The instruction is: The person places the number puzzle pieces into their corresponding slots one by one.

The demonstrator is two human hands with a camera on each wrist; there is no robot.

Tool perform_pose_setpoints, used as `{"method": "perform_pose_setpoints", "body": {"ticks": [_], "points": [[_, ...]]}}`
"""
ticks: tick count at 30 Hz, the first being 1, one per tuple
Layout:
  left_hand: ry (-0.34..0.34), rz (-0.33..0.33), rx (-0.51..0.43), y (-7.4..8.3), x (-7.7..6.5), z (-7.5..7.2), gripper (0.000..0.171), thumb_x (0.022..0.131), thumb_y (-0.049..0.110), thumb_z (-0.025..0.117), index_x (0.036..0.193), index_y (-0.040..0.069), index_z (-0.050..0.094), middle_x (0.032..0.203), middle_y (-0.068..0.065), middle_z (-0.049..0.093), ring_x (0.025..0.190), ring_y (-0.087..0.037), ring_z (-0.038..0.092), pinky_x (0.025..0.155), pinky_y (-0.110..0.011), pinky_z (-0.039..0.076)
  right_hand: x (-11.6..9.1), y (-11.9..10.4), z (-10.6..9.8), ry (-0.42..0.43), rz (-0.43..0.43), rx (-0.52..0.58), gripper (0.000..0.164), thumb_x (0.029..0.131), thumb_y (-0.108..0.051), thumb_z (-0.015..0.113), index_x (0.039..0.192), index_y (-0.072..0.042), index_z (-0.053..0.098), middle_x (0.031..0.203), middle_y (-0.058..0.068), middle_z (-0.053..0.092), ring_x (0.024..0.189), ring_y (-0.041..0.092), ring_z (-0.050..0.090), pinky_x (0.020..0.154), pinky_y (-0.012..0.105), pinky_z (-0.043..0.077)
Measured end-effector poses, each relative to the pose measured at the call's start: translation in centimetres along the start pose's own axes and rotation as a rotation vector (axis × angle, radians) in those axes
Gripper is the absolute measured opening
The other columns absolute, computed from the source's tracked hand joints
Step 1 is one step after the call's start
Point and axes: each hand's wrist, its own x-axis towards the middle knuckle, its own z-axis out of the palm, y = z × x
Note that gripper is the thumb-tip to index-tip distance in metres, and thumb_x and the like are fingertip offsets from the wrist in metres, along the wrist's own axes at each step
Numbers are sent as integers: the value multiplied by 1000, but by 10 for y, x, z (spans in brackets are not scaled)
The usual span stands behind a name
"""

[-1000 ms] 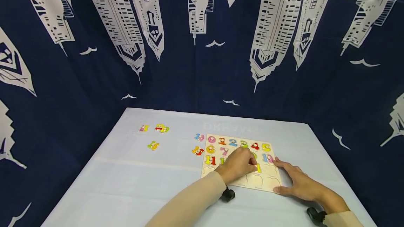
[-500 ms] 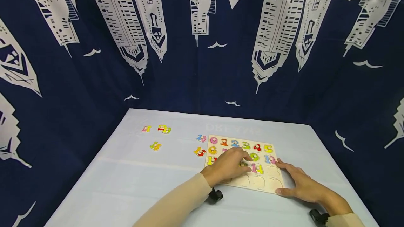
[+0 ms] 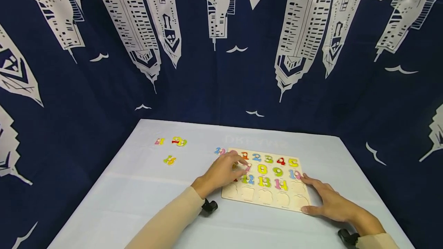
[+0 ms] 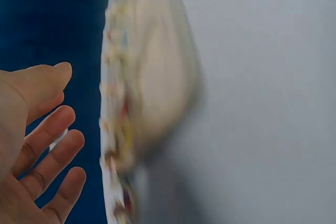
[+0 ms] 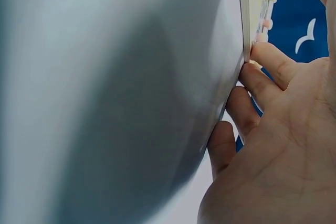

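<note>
I see the left hand (image 3: 221, 173), fingers loosely apart, shifted left over the number board (image 3: 256, 195), uncovering the 8 (image 3: 262, 169); the right hand (image 3: 330, 201), spread, touches its edge. Loose numbers (image 3: 169, 160) lie far left.

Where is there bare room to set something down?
The table is bare at near left, between the loose numbers and left sleeve; in front of the board, between left sleeve and right hand; and behind the board, to the far edge. It's crowded at the board's left, around the left hand, and right, at the right hand.
</note>
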Motion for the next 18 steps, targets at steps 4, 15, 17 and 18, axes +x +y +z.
{"method": "perform_pose_setpoints", "body": {"ticks": [4, 15, 17, 18], "points": [[29, -20, 13, -24, -10, -11, 28, 103, 21, 91, 129, 12, 87, 123, -7, 81, 110, -26, 75, 101, -38, 62, -1, 2, 1, 3, -2, 16, 112, 90, -51, 99, 178, -11, 41, 190, 26, 32, 157, 56, 46, 120, 87, 43], [36, -141, 76, -60, -23, -32, 23, 101, 19, 92, 123, 12, 88, 123, -4, 81, 115, -24, 72, 108, -48, 62, 0, 3, 0, 2, 6, 11, 113, 90, -53, 98, 178, -12, 42, 190, 26, 32, 157, 55, 46, 120, 88, 41], [29, -154, 82, -62, -24, -33, 21, 101, 17, 92, 121, 12, 88, 122, -4, 82, 115, -25, 72, 108, -49, 62, -1, 2, 1, 5, 3, 12, 112, 90, -53, 99, 178, -12, 42, 190, 26, 32, 157, 55, 46, 120, 87, 41], [29, -161, 84, -63, -24, -34, 19, 101, 17, 92, 120, 12, 89, 121, -4, 82, 114, -25, 72, 108, -49, 62, -1, 2, 1, 5, 2, 13, 112, 90, -53, 99, 178, -12, 43, 190, 26, 32, 157, 55, 46, 120, 87, 41]]}}
